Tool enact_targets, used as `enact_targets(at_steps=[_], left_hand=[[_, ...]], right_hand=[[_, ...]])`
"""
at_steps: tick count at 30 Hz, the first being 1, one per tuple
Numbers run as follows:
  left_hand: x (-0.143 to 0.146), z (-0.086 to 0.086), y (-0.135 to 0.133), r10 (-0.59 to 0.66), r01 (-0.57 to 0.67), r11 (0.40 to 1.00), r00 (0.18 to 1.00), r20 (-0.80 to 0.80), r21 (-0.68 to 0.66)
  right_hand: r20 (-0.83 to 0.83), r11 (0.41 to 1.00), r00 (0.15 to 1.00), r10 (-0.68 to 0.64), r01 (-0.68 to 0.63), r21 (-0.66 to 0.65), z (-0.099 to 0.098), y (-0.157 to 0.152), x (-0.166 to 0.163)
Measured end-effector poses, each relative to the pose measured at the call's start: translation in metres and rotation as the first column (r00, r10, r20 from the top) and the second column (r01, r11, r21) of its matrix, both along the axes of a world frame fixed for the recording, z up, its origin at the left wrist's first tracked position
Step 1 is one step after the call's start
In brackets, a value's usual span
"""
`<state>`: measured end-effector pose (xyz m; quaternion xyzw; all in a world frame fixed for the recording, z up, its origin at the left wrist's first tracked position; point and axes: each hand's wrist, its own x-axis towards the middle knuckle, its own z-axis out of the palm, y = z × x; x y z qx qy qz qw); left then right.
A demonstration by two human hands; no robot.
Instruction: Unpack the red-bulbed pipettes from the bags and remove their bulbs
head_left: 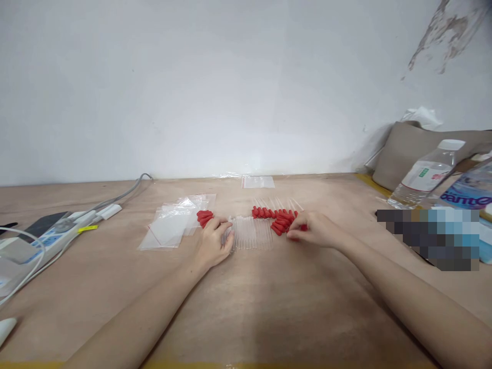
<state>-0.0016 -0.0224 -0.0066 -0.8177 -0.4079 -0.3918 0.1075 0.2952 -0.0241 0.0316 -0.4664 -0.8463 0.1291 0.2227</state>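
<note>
My left hand (213, 242) rests at the left end of a row of clear, thin tubes (251, 234), thumb and index finger apart, touching the row's edge. Beside its knuckles lies a small cluster of red rubber bulbs (204, 217). To the right, my right hand (310, 229) has its fingers bent over a pile of red bulbs (282, 223), closed around one at the pile's right side; the fingers partly hide it. Behind the piles, several clear tubes with red bulbs on their near ends, like droppers (274, 211), lie side by side.
Clear zip bags (165, 225) lie fanned out on the left, and another bag (258, 182) lies by the wall. A power strip (49, 246) with cables runs along the far left. At right stand a water bottle (423, 174) and a grey-brown container (392, 154), near a blurred-out patch.
</note>
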Motion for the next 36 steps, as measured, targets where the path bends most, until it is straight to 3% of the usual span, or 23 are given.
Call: enact_targets(at_steps=[2,3,5,6,10,13,19,22,24,26,28,31,36], left_hand=[[0.0,0.0,0.0,0.01,-0.01,1.0,1.0,-0.009,0.012],[0.0,0.0,0.0,0.018,-0.018,1.0,1.0,-0.017,0.015],[0.0,0.002,-0.001,0.034,-0.033,0.999,0.999,-0.026,0.027],[0.001,0.002,-0.001,0.04,-0.039,0.999,0.999,-0.026,0.036],[0.004,0.006,-0.003,0.066,-0.064,0.996,0.997,-0.026,0.07],[0.006,0.006,-0.004,0.083,-0.079,0.994,0.996,-0.036,0.079],[0.005,0.007,-0.004,0.12,-0.115,0.988,0.992,-0.045,0.1],[0.005,0.009,-0.004,0.152,-0.145,0.984,0.986,-0.065,0.105],[0.006,0.01,-0.007,0.149,-0.141,0.982,0.987,-0.057,0.123],[0.008,0.011,-0.011,0.127,-0.119,0.982,0.991,-0.042,0.148],[0.011,0.01,-0.016,0.086,-0.075,0.983,0.995,-0.055,0.169],[0.017,0.009,-0.023,-0.025,0.054,0.98,0.988,-0.152,0.189],[0.018,0.005,-0.025,-0.183,0.229,0.961,0.947,-0.264,0.155]], right_hand=[[-0.131,0.982,0.973,-0.189,0.187,-0.026,0.002,0.01,0.013],[-0.194,0.941,0.921,-0.337,0.338,-0.03,0.001,0.016,0.021],[-0.24,0.798,0.766,-0.596,0.597,-0.076,-0.007,0.029,0.038],[-0.217,0.737,0.706,-0.674,0.664,-0.127,-0.013,0.035,0.045],[-0.143,0.69,0.682,-0.717,0.666,-0.282,-0.036,0.048,0.054],[-0.148,0.682,0.674,-0.724,0.668,-0.297,-0.044,0.051,0.047],[-0.224,0.68,0.643,-0.733,0.702,-0.212,-0.029,0.051,0.041],[-0.334,0.728,0.666,-0.667,0.677,-0.105,-0.014,0.04,0.028],[-0.43,0.831,0.776,-0.461,0.548,0.099,-0.009,0.024,0.01],[-0.375,0.877,0.888,-0.266,0.385,0.289,-0.011,0.005,-0.014],[-0.252,0.872,0.954,-0.164,0.259,0.416,-0.02,-0.015,-0.037],[-0.149,0.823,0.987,-0.062,0.135,0.552,-0.039,-0.035,-0.058],[-0.096,0.791,0.995,-0.006,0.063,0.608,-0.052,-0.039,-0.069]])
